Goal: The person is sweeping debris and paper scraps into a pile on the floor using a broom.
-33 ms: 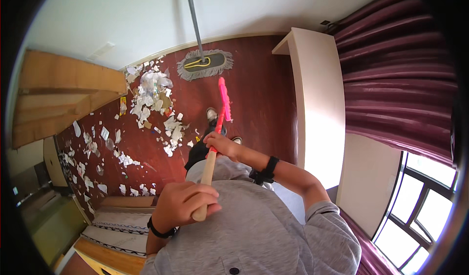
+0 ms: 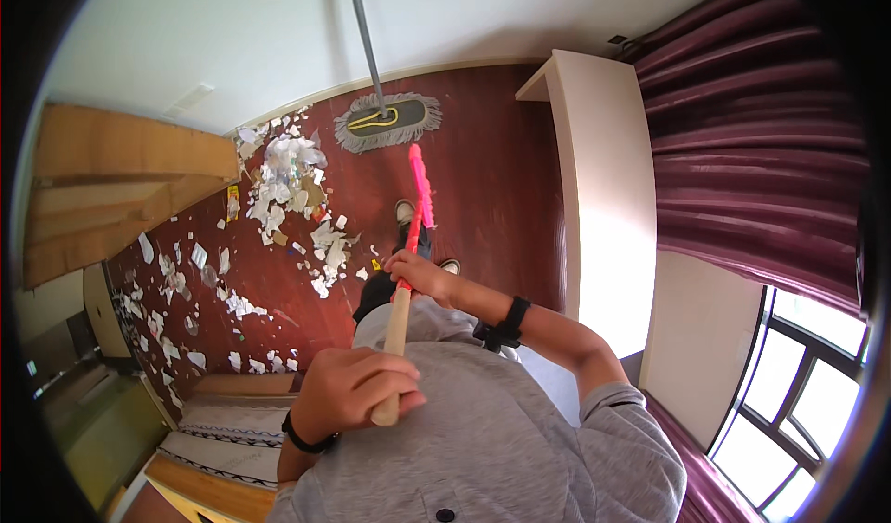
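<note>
The room is bright with daylight that comes in through the window (image 2: 789, 430) at the lower right, and the panes glow so white that nothing shows through them. A strong patch of glare washes out the pale cabinet (image 2: 603, 245), while the dark red curtain (image 2: 752, 152) and the far left corner stay dim. The picture is round with black edges, straight lines bend near the rim, and things at the edges look a bit soft.

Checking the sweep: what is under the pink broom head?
Bare dark red floor shows around the pink broom head; paper scraps lie left. Directly beneath it is covered.
</note>
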The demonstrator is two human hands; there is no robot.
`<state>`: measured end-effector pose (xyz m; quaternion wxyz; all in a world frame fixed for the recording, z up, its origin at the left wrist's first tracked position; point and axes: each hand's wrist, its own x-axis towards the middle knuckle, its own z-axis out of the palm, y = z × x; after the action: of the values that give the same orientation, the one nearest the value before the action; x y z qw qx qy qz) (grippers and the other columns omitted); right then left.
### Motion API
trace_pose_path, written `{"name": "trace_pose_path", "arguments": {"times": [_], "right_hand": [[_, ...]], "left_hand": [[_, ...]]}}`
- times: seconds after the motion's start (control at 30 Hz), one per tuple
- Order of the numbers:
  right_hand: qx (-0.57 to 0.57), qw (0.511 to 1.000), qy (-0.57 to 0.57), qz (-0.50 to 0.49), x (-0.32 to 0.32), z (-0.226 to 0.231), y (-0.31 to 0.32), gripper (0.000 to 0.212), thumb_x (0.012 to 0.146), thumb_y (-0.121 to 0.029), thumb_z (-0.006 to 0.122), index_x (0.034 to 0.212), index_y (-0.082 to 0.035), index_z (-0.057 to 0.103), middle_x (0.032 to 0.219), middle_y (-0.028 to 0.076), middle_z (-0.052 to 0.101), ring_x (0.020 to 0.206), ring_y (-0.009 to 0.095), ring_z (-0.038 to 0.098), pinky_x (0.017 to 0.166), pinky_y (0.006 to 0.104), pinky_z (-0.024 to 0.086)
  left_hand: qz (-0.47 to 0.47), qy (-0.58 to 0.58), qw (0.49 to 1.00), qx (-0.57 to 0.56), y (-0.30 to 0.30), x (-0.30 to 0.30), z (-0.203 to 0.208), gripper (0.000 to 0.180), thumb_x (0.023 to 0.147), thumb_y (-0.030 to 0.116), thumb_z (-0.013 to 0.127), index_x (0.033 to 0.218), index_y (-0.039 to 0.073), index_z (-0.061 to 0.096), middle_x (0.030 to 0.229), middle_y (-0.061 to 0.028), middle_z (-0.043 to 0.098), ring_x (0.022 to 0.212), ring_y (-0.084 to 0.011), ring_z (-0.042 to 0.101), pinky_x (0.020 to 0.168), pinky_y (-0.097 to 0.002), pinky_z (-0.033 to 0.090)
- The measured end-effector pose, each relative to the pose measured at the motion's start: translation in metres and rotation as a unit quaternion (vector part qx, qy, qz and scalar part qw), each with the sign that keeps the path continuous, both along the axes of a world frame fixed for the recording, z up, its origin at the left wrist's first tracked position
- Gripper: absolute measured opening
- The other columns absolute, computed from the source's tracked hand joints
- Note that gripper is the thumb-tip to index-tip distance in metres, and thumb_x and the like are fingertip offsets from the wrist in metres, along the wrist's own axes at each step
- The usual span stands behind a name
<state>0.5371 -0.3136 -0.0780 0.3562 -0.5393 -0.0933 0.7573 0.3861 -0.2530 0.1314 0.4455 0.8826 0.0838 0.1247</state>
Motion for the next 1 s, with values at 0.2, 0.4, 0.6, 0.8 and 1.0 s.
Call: {"name": "trace_pose_path", "arguments": {"times": [0.2, 0.4, 0.6, 0.8, 1.0], "right_hand": [[-0.021, 0.998, -0.013, -0.06, 0.057, -0.017, 0.028, 0.025, 0.081, -0.018, 0.052, 0.103, -0.006, 0.055, 0.083, 0.003, 0.052, 0.068, 0.01, 0.053, 0.062, 0.027, 0.047], [0.009, 0.991, -0.047, -0.126, 0.116, -0.08, 0.027, 0.026, 0.078, -0.014, 0.053, 0.103, -0.003, 0.055, 0.075, 0.003, 0.053, 0.054, 0.011, 0.051, 0.05, 0.0253, 0.044], [-0.032, 0.987, -0.094, -0.127, 0.162, -0.11, 0.028, 0.025, 0.077, -0.013, 0.053, 0.1, -0.005, 0.059, 0.08, 0.003, 0.055, 0.066, 0.012, 0.055, 0.059, 0.0258, 0.046], [0.003, 0.995, -0.078, -0.065, 0.202, -0.117, 0.035, 0.023, 0.082, -0.017, 0.049, 0.102, -0.008, 0.057, 0.081, 0.001, 0.052, 0.071, 0.011, 0.052, 0.063, 0.0243, 0.044], [-0.028, 0.996, -0.048, 0.066, 0.233, -0.1, 0.045, 0.02, 0.086, -0.022, 0.05, 0.101, -0.01, 0.056, 0.079, 0.0, 0.051, 0.072, 0.009, 0.053, 0.062, 0.0262, 0.047]], "left_hand": [[-0.145, -0.017, 0.989, -0.019, 0.045, 0.09, -0.035, 0.028, 0.079, 0.03, 0.071, 0.075, 0.01, 0.052, 0.078, 0.0017, 0.055, 0.056, -0.012, 0.058, 0.045, -0.028, 0.043], [-0.229, -0.003, 0.972, -0.05, 0.064, 0.163, -0.088, 0.026, 0.084, 0.029, 0.063, 0.079, 0.009, 0.048, 0.076, -0.0034, 0.048, 0.057, -0.0157, 0.059, 0.05, -0.0309, 0.045], [-0.221, 0.027, 0.975, 0.002, 0.068, 0.189, -0.113, 0.024, 0.084, 0.029, 0.063, 0.079, 0.009, 0.05, 0.076, -0.0026, 0.05, 0.061, -0.0174, 0.06, 0.052, -0.0306, 0.047], [-0.127, 0.044, 0.991, 0.013, 0.066, 0.212, -0.104, 0.023, 0.084, 0.028, 0.062, 0.077, 0.009, 0.051, 0.074, -0.0021, 0.053, 0.065, -0.0194, 0.059, 0.052, -0.0318, 0.047], [0.083, 0.066, 0.994, 0.007, 0.025, 0.224, -0.091, 0.02, 0.08, 0.026, 0.067, 0.078, 0.012, 0.052, 0.073, 0.0007, 0.056, 0.067, -0.0189, 0.058, 0.056, -0.0314, 0.046]]}}
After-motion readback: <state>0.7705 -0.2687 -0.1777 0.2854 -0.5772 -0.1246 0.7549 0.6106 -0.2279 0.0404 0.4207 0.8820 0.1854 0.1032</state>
